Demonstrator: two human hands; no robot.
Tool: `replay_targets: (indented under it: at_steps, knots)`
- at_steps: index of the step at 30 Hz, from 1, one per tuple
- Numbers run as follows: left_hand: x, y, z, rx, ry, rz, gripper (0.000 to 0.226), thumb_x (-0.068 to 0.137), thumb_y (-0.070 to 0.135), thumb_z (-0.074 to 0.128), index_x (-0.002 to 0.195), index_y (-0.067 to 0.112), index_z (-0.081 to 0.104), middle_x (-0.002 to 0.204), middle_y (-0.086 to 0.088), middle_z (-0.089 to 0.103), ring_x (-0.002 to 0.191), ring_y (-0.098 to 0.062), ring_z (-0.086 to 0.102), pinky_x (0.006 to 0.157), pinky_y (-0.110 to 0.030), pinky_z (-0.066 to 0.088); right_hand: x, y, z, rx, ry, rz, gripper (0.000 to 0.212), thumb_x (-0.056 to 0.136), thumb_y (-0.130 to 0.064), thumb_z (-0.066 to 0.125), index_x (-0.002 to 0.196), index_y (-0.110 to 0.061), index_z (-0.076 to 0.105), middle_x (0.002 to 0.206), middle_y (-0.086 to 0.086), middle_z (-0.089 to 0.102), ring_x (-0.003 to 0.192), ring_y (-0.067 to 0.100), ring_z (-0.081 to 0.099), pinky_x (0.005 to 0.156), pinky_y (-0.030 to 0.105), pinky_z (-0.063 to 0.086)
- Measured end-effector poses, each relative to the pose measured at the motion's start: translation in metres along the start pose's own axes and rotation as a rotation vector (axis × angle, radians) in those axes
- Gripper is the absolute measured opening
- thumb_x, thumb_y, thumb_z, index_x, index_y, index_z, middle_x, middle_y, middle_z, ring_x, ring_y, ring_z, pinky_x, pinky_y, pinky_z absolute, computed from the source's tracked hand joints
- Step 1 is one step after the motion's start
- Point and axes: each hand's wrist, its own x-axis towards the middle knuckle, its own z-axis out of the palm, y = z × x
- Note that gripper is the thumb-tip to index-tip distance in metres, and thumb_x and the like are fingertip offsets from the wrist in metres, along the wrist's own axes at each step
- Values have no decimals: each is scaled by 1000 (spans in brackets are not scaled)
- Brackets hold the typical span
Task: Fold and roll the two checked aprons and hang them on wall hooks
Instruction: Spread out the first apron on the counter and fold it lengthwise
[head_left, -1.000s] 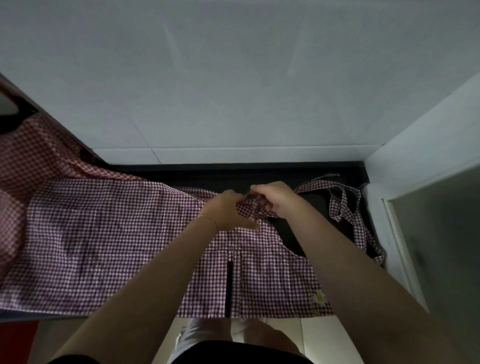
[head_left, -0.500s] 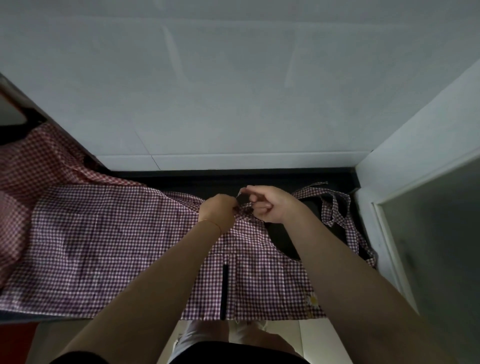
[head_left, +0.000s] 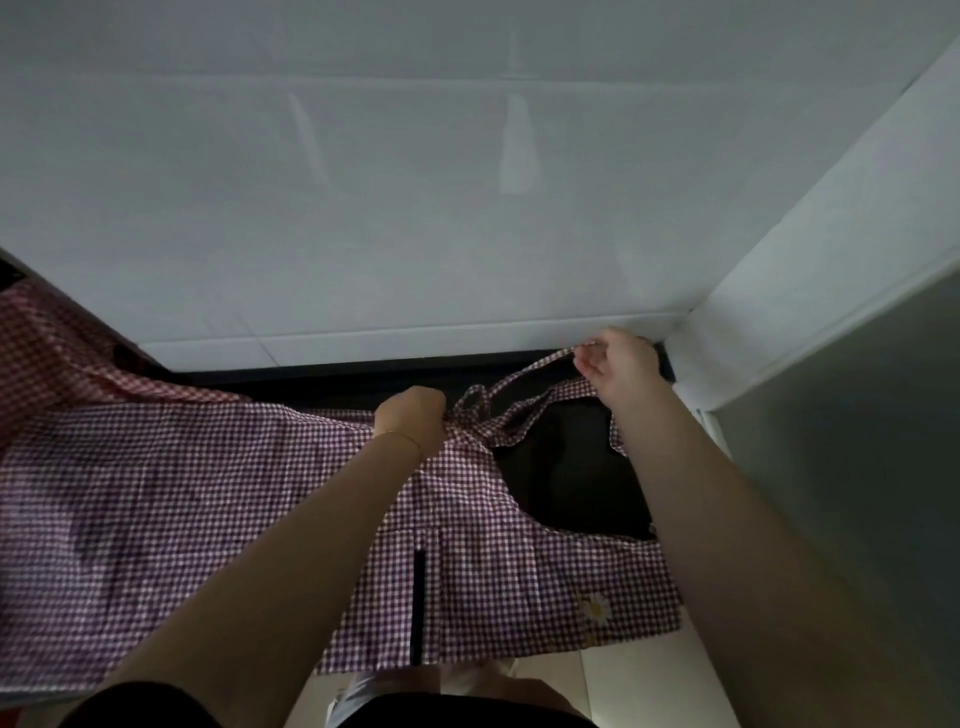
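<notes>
A purple-and-white checked apron (head_left: 171, 514) lies spread flat over the dark counter (head_left: 566, 467), its front edge hanging toward me, with a small daisy patch near the right corner. My left hand (head_left: 413, 418) grips the fabric where the straps meet the bib. My right hand (head_left: 618, 364) pinches the end of a checked strap (head_left: 540, 366) and holds it stretched out to the far right, by the wall corner. A second, redder checked apron (head_left: 47, 358) lies bunched at the far left.
A pale tiled wall (head_left: 415, 208) rises directly behind the counter. A white wall edge and a grey door panel (head_left: 841, 467) close off the right side. Light floor tiles show below the counter's front edge.
My right hand has drawn the strap away from my left hand, out to the right and toward the wall. My left hand stays gripping the fabric at the strap's base.
</notes>
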Motion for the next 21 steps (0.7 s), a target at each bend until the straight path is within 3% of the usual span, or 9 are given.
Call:
replay_targets:
  at_steps: [1,3,4,5,7,10,14,17,21]
  knots:
    - [3,2,2,-81,53,-16,27,98,20,46,121,16,59,122,-7,60,94,-26,60,77,-38,50,9,-4,-5,-105,83,-31,17,94,-9,56,110,-3,54,101,11,63,76,20,65,65,29,59]
    - [6,6,7,-243,182,-42,39,100,23,43,138,14,45,137,-11,46,107,-30,58,79,-40,47,21,-4,-14,-489,256,-90,50,88,-16,60,132,1,45,132,13,55,112,30,60,94,36,52]
    - [6,9,10,-279,234,-47,40,100,22,43,139,12,42,137,-12,43,108,-31,56,76,-39,46,25,-1,-18,-677,333,-163,56,86,-17,61,136,2,44,138,15,52,119,31,55,97,33,48]
    - [5,11,14,-282,266,-49,36,99,20,44,134,11,46,133,-13,43,103,-29,55,72,-37,44,24,4,-18,-777,353,-267,51,85,-14,61,132,1,50,135,16,55,119,31,55,94,30,46]
    - [2,11,24,-231,249,-53,25,97,21,45,116,9,55,121,-12,48,96,-26,52,69,-36,40,17,22,-10,-928,221,-422,28,87,-9,58,113,-1,64,118,15,65,109,30,60,88,29,45]
    - [-1,3,43,-128,85,-77,37,93,38,55,121,15,55,131,-10,45,117,-27,46,82,-40,46,9,57,10,-1233,-69,-534,22,92,-12,54,99,-4,74,107,10,71,104,27,63,90,31,44]
    - [-4,-6,64,-29,-61,-60,84,77,57,70,146,30,29,155,-11,18,141,-35,21,103,-57,38,15,98,32,-1516,-213,-539,21,95,-20,53,92,-8,70,97,8,70,96,28,64,80,33,46]
    - [-4,-5,67,-5,-65,-48,92,77,56,72,149,34,20,158,-12,10,145,-40,12,108,-62,31,15,120,38,-1702,-225,-470,30,93,-41,58,99,-13,67,100,5,66,99,27,62,88,38,41]
    - [-2,-5,68,-21,-105,-75,95,76,54,73,151,40,15,160,-12,4,145,-41,8,109,-64,26,14,134,42,-1734,-247,-407,25,95,-32,57,105,-12,65,108,8,66,103,28,61,93,40,43]
